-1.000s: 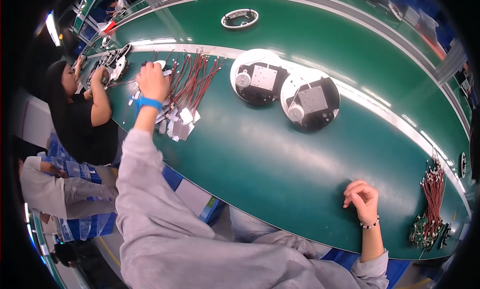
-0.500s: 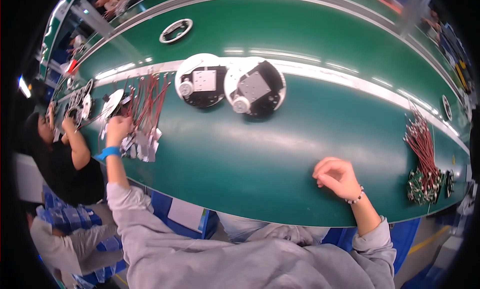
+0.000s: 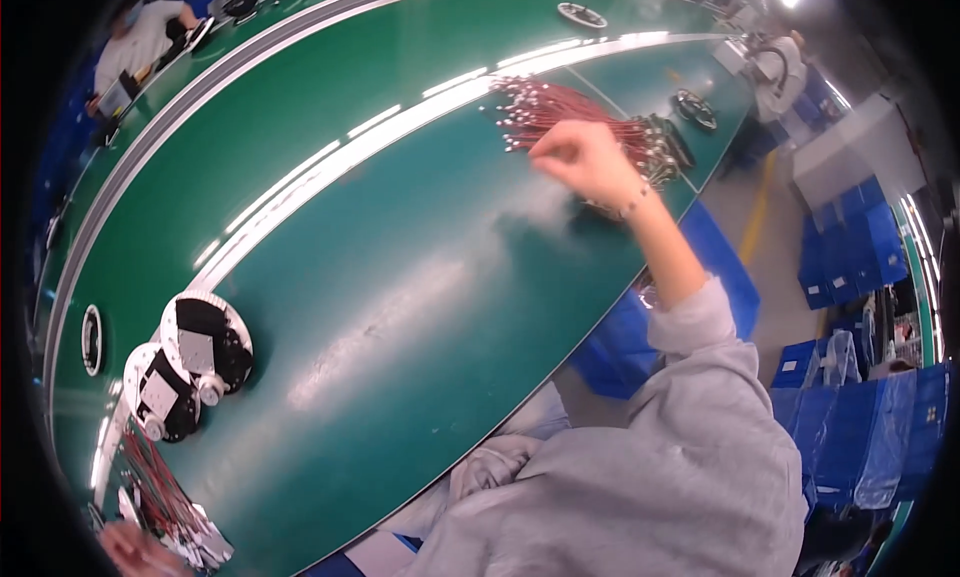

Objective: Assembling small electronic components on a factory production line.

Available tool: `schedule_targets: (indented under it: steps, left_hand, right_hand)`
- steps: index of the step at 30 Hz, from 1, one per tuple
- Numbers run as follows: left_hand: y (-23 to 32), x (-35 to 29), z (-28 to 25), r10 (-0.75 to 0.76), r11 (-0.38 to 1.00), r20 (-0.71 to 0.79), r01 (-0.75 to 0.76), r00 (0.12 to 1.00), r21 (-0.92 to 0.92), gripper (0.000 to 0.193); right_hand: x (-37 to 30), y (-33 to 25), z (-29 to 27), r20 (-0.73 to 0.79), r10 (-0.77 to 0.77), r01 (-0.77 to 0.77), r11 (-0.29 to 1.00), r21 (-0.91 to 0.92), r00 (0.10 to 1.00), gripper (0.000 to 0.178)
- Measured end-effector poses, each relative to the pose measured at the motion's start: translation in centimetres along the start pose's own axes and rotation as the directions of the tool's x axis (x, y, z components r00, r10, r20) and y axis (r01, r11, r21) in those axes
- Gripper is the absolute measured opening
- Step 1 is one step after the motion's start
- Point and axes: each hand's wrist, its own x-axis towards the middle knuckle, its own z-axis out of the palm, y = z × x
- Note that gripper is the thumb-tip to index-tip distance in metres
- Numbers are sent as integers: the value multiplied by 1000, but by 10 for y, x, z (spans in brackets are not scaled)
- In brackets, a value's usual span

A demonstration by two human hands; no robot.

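The right hand (image 3: 585, 162) is held loosely curled over a bundle of red wires (image 3: 570, 112) lying at the far right of the green tabletop (image 3: 420, 277); whether a wire is gripped cannot be told. The left hand (image 3: 135, 552) is seen blurred beside another wire bundle (image 3: 160, 497), its state unclear. Two round white-and-black devices (image 3: 190, 362) are set nearby.

Glossy smooth green belt (image 3: 420, 277), plastic-sheathed red wires (image 3: 570, 107), soft grey cloth sleeve (image 3: 690, 447).
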Motion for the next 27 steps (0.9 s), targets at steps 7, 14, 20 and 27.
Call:
schedule_targets:
  steps: [7,14,20,27]
  left_hand:
    - [-123,-35,188,-328,938,69,334,942,-92,24]
    - [-136,-39,198,-309,949,157,314,938,-7,24]
    - [-140,-40,183,-304,951,101,308,947,-22,23]
    - [-142,-48,195,-244,955,163,208,956,210,23]
  right_hand:
    - [23,71,-13,-122,267,-271,645,-714,956,10]
    - [8,52,-45,-307,31,-215,783,-584,951,8]
    - [-13,48,-94,-868,-181,-152,948,-279,463,4]
    - [-20,8,-81,-746,-412,21,881,-472,523,5]
